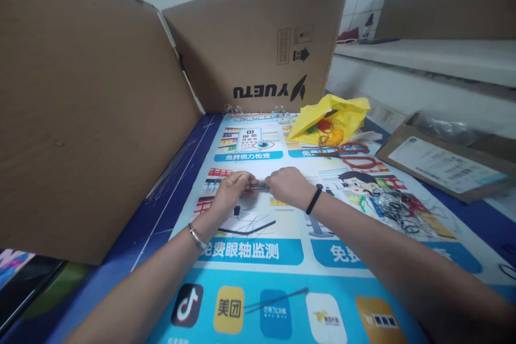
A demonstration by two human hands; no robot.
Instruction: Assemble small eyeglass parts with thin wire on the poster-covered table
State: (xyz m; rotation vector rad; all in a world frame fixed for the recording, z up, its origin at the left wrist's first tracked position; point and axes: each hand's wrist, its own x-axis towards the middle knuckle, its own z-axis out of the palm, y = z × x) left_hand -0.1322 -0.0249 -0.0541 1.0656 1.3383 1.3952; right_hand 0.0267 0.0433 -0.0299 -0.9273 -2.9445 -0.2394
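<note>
My left hand [233, 187] and my right hand [285, 185] meet over the middle of a printed blue and white poster [258, 250] that covers the table. Both are closed in a pinch on a small thin grey metal piece [259, 187] held between them. A silver bangle sits on my left wrist and a black band on my right. Just below the hands lie thin dark wire pieces [248, 224] on the poster. Another long thin dark piece [278, 299] lies nearer to me on the row of app logos.
Cardboard sheets stand as walls at the left [80, 118] and at the back [258, 37]. A yellow plastic bag [328, 118] with coloured items and red rings [357, 155] lies at the back right. A heap of wire parts [397, 209] and a flat cardboard box [443, 166] lie right.
</note>
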